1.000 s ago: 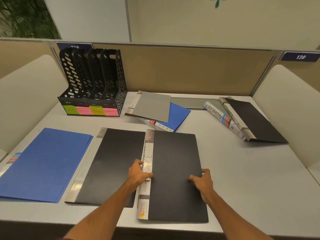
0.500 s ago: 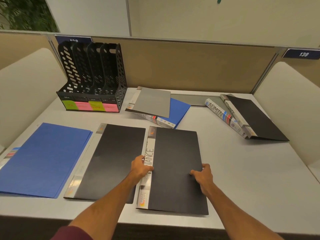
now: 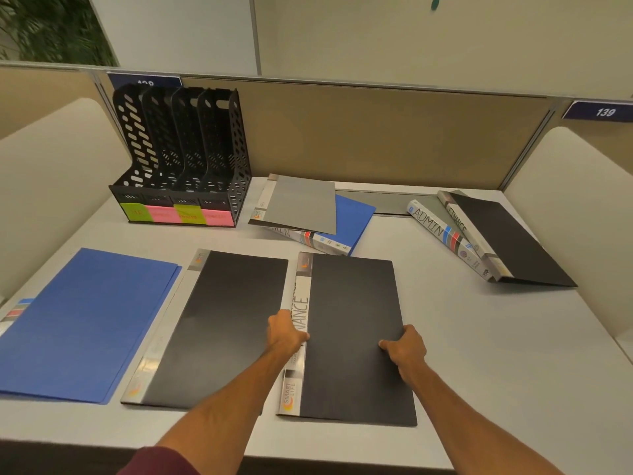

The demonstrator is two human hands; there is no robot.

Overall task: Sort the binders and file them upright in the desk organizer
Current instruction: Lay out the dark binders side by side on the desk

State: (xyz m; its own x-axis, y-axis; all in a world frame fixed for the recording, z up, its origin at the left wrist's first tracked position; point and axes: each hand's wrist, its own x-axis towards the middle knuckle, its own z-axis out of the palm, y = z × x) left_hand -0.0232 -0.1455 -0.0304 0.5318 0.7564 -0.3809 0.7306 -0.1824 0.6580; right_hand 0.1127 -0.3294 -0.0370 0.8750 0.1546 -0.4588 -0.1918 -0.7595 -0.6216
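1. Black binder (image 3: 352,337): lies on the desk (image 3: 496,354), in front of the organizer (image 3: 178,156) and to its right. The spine lettering ends in "NANCE".
2. Left hand (image 3: 286,334): pinches the spine edge, thumb on top. Right hand (image 3: 406,347): pinches the opposite edge, thumb on the cover.
3. Desk: pale grey. A tan partition (image 3: 376,132) stands behind the organizer, with cream side panels (image 3: 565,200) to either side, a white wall (image 3: 376,36) above and a plant (image 3: 51,29) beyond at left.
4. Organizer: one, black and perforated, with four slots. Four labels (image 3: 178,214) run across its front, green and pink alternating.
5. Binders: seven.
   - Three black: the held one; the second black binder (image 3: 222,320), straight in front of the organizer; the third black binder (image 3: 507,234), far right, propped on the ADMIN binder (image 3: 442,234).
   - Two blue: the blue binder (image 3: 85,320), front-left of the organizer; the second blue binder (image 3: 352,214), just right of it.
   - One grey binder (image 3: 301,204), on the second blue binder.
   - One ADMIN binder, cover hidden.
6. Number plates: two, one reading 139 (image 3: 604,112), far right of the organizer.
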